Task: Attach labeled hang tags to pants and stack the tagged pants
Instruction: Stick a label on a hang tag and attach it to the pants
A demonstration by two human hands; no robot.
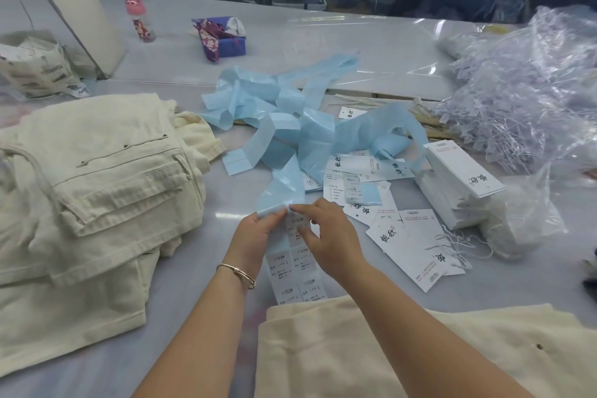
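We are peeling a sticker off the label strip [298,263], which lies on the table [200,236] just past the cream pants [387,349] nearest us. Our left hand [255,236] pinches the blue backing paper [284,152] at the strip's far end, and our right hand [323,233] has its thumb and forefinger closed on the edge of the top sticker. To do this well, we judge it best to hold the backing taut and low with the left hand while the right lifts a corner slowly and flat, so the sticker does not curl or tear, then carry it straight to one of the loose hang tags [410,245] scattered just to the right. The stickers read "1103#" with an "L" beneath; the smaller print is too fine to read. The tags carry brush-style characters we cannot make out. A neat block of tags [458,178] stands farther right, near a heap of clear plastic fasteners [523,100]. The folded pile of pants [97,184] sits on the left.
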